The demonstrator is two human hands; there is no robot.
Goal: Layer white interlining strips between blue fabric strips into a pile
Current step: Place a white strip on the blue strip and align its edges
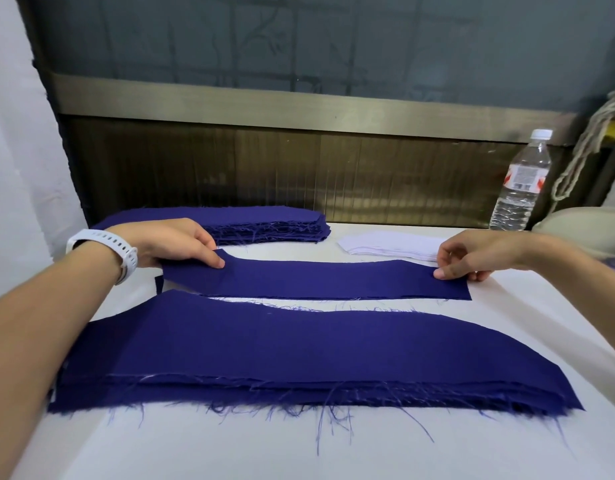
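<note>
Pinching curved blue strip ends with left hand, right hand; frayed pile, seemingly layered, along table near edge.

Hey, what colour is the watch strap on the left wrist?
The watch strap is white, with small holes; the head view shows it.

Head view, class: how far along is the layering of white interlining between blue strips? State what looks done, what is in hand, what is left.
Done: the near blue pile looks several layers deep, pale threads at its edge. In hand: the left hand and right hand hold one blue strip by its ends on the table. Left: the far blue stack and white interlining stack both hold many pieces.
</note>
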